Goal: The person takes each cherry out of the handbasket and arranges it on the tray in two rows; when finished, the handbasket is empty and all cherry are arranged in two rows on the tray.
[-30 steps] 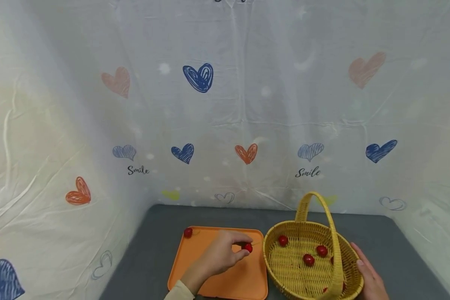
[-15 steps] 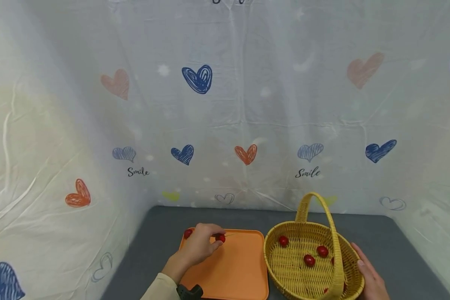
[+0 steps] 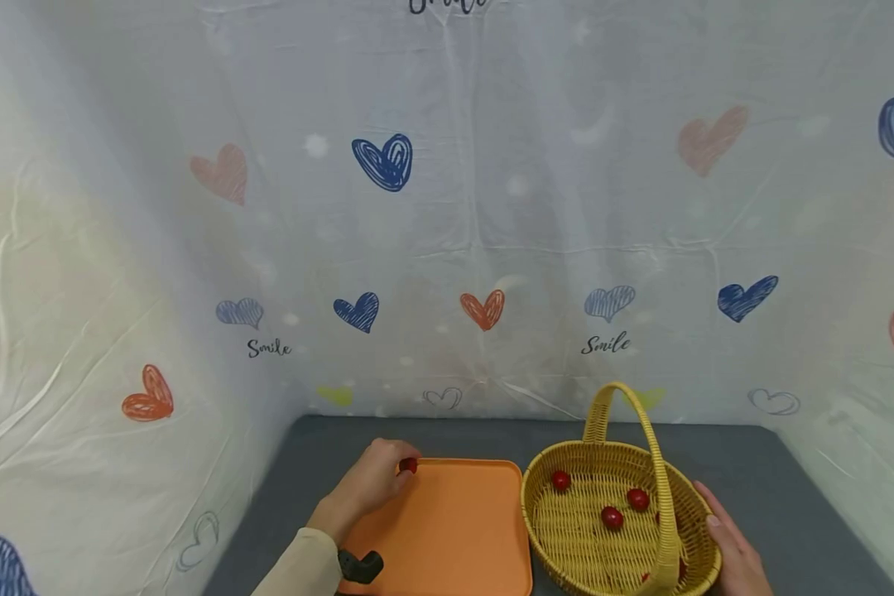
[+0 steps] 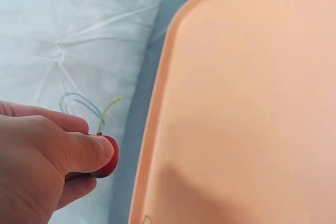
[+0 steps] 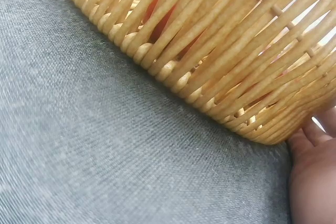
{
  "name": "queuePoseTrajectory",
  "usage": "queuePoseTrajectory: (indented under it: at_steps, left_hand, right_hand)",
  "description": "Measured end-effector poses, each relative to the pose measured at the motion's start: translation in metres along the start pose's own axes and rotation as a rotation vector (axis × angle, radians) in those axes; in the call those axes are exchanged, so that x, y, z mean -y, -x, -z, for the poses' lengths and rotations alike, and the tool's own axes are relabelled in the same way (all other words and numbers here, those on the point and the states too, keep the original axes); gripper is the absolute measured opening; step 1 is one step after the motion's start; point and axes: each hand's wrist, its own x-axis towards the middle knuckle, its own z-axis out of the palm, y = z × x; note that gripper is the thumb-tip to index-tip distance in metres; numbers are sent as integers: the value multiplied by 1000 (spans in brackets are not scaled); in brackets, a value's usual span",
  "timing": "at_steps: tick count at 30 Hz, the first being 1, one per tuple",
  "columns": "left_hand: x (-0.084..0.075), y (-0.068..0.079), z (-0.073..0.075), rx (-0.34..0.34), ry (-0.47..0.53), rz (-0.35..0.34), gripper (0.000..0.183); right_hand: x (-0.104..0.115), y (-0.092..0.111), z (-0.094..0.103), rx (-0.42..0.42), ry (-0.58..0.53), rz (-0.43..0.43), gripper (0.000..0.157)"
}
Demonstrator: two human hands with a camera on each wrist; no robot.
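My left hand (image 3: 368, 480) pinches a dark red cherry (image 3: 408, 466) between thumb and fingers, at the far left part of the orange tray (image 3: 462, 530). In the left wrist view, the cherry (image 4: 108, 158) has a green stem pointing up, and the hand is beside the tray's rim (image 4: 157, 108). The tray's far left corner is hidden behind this hand in the head view. My right hand (image 3: 737, 546) rests with its fingers against the right outer side of the yellow wicker basket (image 3: 566, 538). Several cherries lie in the basket, including one cherry (image 3: 612, 518) near its middle.
The basket's tall arched handle (image 3: 659, 480) rises over its right half. Tray and basket stand side by side on a dark grey table (image 3: 477, 432). A white sheet (image 3: 521, 207) with printed hearts hangs behind and at both sides. A black strap (image 3: 361, 568) is on the left wrist.
My left hand has moved left and slightly away across the tray with the pinched cherry. The cherry seen earlier at the tray's far left corner is now hidden. My right hand stays at the basket.
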Motion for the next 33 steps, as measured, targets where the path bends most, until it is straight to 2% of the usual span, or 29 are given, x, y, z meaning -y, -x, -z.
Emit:
queuePoseTrajectory:
  at_steps: [11, 19, 24, 29, 33]
  left_hand:
    - [12, -2, -14, 22, -54, 37, 11]
    - [25, -6, -27, 29, -116, 35, 15]
    - [26, -7, -32, 15, -146, 35, 14]
    - [25, -7, -34, -1, -181, 48, 15]
    - [25, -6, -36, -4, -185, 73, 16]
  right_hand:
    - [-4, -1, -2, 22, -15, 47, 72]
    - [-3, 0, -2, 0, 2, 40, 73]
    - [-2, 0, -2, -10, 8, 34, 73]
    - [-3, 1, -3, -2, -4, 76, 72]
    - [-3, 2, -3, -9, 8, 78, 71]
